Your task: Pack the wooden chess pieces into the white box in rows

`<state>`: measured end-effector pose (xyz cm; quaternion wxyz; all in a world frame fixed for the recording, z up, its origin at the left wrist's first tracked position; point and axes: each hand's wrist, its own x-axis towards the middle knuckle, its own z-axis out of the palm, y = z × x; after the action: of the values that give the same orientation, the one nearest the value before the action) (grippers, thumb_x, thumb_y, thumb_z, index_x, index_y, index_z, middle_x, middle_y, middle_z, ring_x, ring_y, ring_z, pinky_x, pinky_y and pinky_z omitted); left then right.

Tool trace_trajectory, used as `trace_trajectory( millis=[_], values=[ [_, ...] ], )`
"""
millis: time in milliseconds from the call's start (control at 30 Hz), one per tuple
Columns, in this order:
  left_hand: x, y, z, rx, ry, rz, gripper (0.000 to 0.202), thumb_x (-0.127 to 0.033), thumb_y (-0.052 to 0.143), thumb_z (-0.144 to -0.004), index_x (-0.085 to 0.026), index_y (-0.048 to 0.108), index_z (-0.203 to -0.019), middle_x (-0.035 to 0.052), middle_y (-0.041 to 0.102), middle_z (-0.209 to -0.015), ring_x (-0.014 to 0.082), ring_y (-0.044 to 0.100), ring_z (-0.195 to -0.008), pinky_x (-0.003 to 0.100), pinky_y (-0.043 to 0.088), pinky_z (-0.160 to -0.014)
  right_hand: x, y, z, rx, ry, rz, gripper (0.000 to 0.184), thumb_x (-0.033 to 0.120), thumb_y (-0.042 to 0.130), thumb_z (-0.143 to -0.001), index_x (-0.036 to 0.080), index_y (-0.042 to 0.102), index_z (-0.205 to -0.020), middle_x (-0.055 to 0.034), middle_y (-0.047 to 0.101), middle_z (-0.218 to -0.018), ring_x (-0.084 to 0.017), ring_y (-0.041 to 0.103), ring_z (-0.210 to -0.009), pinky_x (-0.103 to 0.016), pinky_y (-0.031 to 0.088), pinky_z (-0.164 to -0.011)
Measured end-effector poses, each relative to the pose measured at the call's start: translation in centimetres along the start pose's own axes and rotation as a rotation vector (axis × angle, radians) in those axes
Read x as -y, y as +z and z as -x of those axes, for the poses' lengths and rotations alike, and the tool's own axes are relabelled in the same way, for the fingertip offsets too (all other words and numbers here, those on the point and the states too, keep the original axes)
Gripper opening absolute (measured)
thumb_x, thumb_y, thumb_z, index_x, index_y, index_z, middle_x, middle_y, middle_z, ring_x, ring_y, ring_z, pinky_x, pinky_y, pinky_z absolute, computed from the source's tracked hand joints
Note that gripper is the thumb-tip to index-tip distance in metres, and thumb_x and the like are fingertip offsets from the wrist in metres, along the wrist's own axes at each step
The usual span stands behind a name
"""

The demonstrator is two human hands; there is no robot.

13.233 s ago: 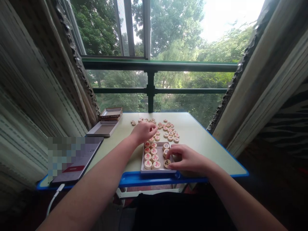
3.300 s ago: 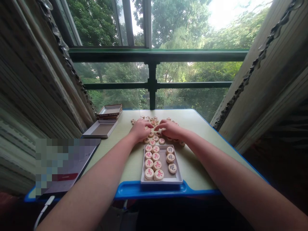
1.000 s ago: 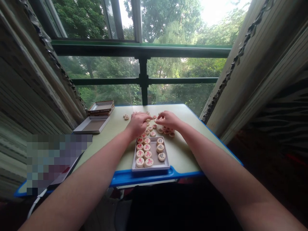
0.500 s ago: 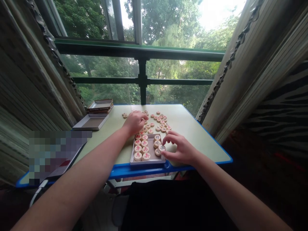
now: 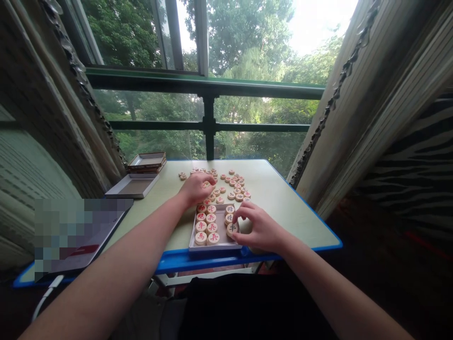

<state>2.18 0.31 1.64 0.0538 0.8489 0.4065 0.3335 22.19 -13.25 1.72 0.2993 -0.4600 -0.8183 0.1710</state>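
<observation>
My right hand pinches a round wooden Chinese chess piece with a dark character, at the right side of the shallow open box. Behind that piece, more dark-marked pieces stand in the same column. Two columns of red-marked pieces fill the box's left side. Farther back, my left hand is over the loose pieces, its fingers curled together. What those fingers hold, if anything, is hidden.
Loose chess pieces lie scattered beyond the box on the blue-edged table. At the back left are an open box tray and stacked box parts. A laptop-like device with a white cable sits at left.
My right hand has brought its piece slightly nearer to me and left, onto the box's column. My left hand stays among the loose pieces. The view has tilted slightly up.
</observation>
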Motion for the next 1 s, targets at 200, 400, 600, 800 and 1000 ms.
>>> trace_trajectory(
  millis=[200,400,600,800,1000],
  values=[
    [-0.18,-0.17,0.05,-0.005,0.039,-0.012,0.017,-0.021,0.052,-0.07,-0.02,0.069,-0.075,0.0026,0.069,-0.082,0.0194,0.058,-0.085,0.033,0.047,-0.084,0.3,0.08,-0.05,-0.026,-0.002,0.041,0.015,0.023,0.071,-0.066,0.02,0.062,-0.077,-0.002,0.053,-0.083,-0.016,0.051,-0.082,-0.028,0.042,-0.076],
    [-0.2,-0.18,0.08,0.02,0.041,-0.009,0.017,-0.021,0.052,-0.07,-0.02,0.068,-0.076,0.0025,0.068,-0.082,0.0197,0.058,-0.087,0.034,0.046,-0.086,0.19,0.08,-0.12,-0.008,-0.007,0.042,0.015,0.025,0.07,-0.067,0.02,0.061,-0.079,-0.0011,0.051,-0.08,-0.015,0.05,-0.079,-0.028,0.043,-0.075],
    [-0.34,-0.33,0.14,0.023,0.038,-0.013,0.017,-0.02,0.052,-0.07,-0.02,0.068,-0.076,0.0022,0.068,-0.082,0.0196,0.058,-0.086,0.034,0.046,-0.086,-0.08,0.16,-0.05,0.01,-0.033,0.031,0.011,0.026,0.067,-0.071,0.02,0.06,-0.076,-0.0017,0.053,-0.082,-0.015,0.051,-0.08,-0.028,0.043,-0.076],
    [-0.3,-0.27,0.16,0.005,0.064,-0.005,0.016,-0.019,0.053,-0.069,-0.019,0.068,-0.075,0.003,0.069,-0.082,0.0199,0.058,-0.086,0.034,0.046,-0.086,0.0,0.11,-0.11,0.003,-0.039,0.034,0.01,0.024,0.067,-0.07,0.02,0.06,-0.076,-0.0019,0.052,-0.081,-0.015,0.051,-0.079,-0.028,0.043,-0.075],
    [-0.24,-0.33,0.13,0.012,0.051,-0.018,0.018,-0.019,0.052,-0.069,-0.019,0.069,-0.076,0.0033,0.069,-0.083,0.02,0.058,-0.087,0.035,0.046,-0.088,0.16,-0.18,0.34,-0.012,-0.078,-0.004,0.009,0.023,0.065,-0.071,0.019,0.061,-0.078,-0.0028,0.052,-0.08,-0.017,0.051,-0.08,-0.03,0.043,-0.076]
  ],
)
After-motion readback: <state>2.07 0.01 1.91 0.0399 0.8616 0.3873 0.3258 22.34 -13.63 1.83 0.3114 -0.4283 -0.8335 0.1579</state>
